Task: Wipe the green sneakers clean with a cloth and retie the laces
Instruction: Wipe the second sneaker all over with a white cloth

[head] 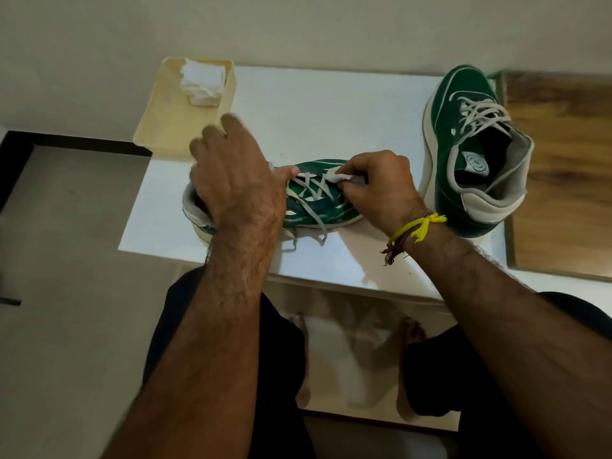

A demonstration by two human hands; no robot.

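Observation:
A green sneaker with loose grey-white laces lies sideways on the white table, its heel to the left. My left hand grips its heel end, fingers curled over the collar and thumb on the tongue. My right hand pinches a small white cloth against the laces near the toe. The second green sneaker stands upright at the table's right side, its laces loosely threaded.
A cream tray at the table's back left holds folded white cloths. A wooden surface adjoins the table on the right. My knees and bare feet show below the table's front edge.

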